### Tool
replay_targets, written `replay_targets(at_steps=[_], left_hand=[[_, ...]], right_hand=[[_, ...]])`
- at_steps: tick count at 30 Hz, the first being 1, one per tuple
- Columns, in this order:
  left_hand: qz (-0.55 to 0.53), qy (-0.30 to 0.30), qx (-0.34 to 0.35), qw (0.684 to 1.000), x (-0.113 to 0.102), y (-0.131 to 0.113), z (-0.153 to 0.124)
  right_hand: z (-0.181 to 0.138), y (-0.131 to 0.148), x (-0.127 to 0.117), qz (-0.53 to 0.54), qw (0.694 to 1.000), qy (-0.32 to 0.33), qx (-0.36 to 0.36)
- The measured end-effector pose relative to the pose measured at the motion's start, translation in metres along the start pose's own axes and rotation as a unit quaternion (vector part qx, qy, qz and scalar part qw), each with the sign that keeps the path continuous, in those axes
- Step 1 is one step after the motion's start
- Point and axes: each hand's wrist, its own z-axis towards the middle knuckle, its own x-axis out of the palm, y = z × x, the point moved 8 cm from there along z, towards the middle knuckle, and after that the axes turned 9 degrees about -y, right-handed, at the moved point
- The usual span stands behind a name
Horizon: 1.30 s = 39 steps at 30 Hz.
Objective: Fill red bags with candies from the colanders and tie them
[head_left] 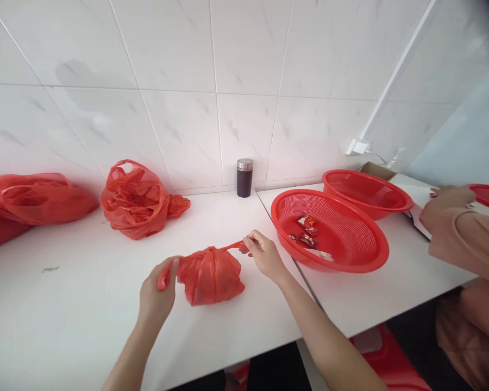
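Note:
A filled red plastic bag [214, 277] rests on the white table in front of me, its top gathered into a knot. My left hand [158, 288] is closed round one handle of the bag at its left side. On the other side my right hand [264, 254] pinches the second handle, which is stretched taut and thin. What the bag contains is hidden by the plastic. Just right of my right hand stands a red plastic basket [350, 258] with several small wrapped snacks [307, 231] at its bottom.
At the back left lie a crumpled red bag [134, 206] and a larger red bundle [44, 198]. A dark tumbler [244, 178] stands by the tiled wall. Behind the near basket is another red basket [367, 190]. At right, a co-worker's arm [464, 233] reaches over the table.

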Motion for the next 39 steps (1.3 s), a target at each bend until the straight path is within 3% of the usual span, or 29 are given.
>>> replay_targets(at_steps=[4, 7, 11, 17, 22, 31, 39], left_hand=[[-0.044, -0.051, -0.042, 0.997, 0.010, 0.013, -0.014], [-0.033, -0.068, -0.048, 0.996, 0.027, 0.007, -0.012], [0.017, -0.036, -0.043, 0.998, 0.049, 0.007, 0.008], [0.141, 0.064, 0.001, 0.988, 0.066, 0.021, 0.038], [0.229, 0.120, 0.029, 0.965, 0.083, 0.026, 0.045], [0.301, 0.134, 0.054, 0.942, 0.102, 0.034, 0.047], [0.304, 0.112, 0.066, 0.944, 0.103, 0.033, 0.046]], right_hand=[[-0.002, -0.021, 0.007, -0.098, 0.992, -0.072, 0.018], [-0.012, -0.020, 0.036, -0.179, 0.982, -0.051, -0.012], [-0.013, -0.027, 0.060, -0.287, 0.957, -0.013, -0.038], [0.019, -0.056, 0.046, -0.260, 0.965, 0.031, 0.029], [0.039, -0.071, 0.040, -0.300, 0.952, 0.018, 0.061], [0.042, -0.082, 0.040, -0.395, 0.916, -0.033, 0.053], [0.039, -0.084, 0.042, -0.401, 0.914, -0.054, 0.014]])
